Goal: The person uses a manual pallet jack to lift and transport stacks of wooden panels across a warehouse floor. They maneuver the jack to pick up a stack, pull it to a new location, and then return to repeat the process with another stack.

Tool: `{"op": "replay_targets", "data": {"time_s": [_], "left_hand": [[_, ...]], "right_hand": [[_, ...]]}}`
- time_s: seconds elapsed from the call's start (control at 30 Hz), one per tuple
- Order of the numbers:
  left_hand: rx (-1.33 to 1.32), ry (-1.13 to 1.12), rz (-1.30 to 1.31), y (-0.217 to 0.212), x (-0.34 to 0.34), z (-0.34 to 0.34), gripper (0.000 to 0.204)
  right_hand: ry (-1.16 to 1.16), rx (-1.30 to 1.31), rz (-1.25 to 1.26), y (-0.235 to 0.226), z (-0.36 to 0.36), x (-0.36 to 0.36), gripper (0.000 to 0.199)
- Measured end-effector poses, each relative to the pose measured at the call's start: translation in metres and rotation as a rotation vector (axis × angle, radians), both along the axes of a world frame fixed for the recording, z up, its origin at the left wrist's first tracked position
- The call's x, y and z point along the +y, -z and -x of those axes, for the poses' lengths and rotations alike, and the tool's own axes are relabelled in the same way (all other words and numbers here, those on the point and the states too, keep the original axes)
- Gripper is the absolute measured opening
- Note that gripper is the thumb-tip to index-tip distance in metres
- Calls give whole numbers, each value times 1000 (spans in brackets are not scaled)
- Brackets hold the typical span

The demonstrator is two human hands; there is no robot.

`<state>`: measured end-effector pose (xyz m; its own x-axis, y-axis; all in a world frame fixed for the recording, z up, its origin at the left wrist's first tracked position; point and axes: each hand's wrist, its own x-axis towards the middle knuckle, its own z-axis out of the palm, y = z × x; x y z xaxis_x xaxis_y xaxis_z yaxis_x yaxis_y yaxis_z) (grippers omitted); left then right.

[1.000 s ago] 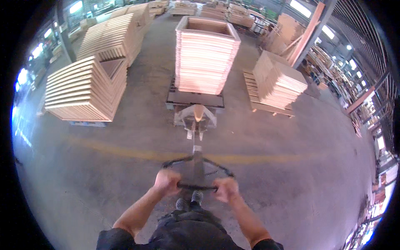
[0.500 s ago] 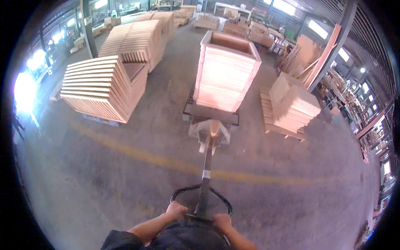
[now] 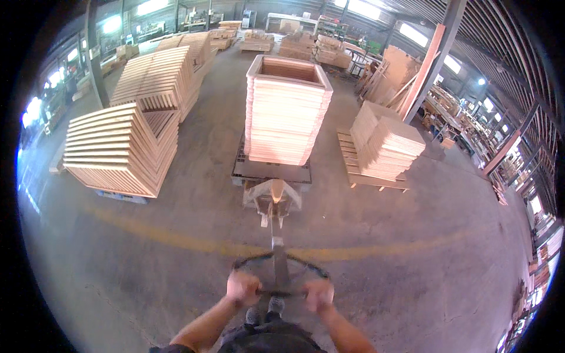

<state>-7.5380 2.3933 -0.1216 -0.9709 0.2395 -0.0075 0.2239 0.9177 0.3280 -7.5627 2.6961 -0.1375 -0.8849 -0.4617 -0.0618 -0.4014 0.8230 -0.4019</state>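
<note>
My left hand and my right hand are both closed around the crossbar of a pallet jack handle, one at each side of its dark loop. From there the shaft runs forward to the pallet jack's body. Its forks are hidden under a dark pallet. On that pallet stands a tall stack of pale wooden frames, hollow in the middle. My shoes show on the floor below the crossbar.
Leaning wooden frames fill a pallet at the left, with more behind. At the right, a pallet carries stacked wooden panels beside a steel post. A yellow line crosses the floor. Timber piles stand far back.
The handle and both hands have risen away from my body, and my shoes have come into view. The whole scene has shifted left and somewhat down in the picture.
</note>
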Motion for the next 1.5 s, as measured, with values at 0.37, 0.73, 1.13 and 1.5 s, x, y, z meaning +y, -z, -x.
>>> {"op": "replay_targets", "data": {"time_s": [0.37,0.73,1.13,1.5], "left_hand": [[-4,-59,-85,-43,-23,55,24],[-216,55,63,41,-13,-30,19],[217,-88,-116,-66,-12,90,22],[-436,-27,-123,126,-18,-96,26]], "right_hand": [[8,-40,-173,-95,58,-34,31],[-58,4,-102,38,-35,-7,22],[163,107,-28,-89,83,-31,24],[-172,-162,-145,122,-94,4,28]]}}
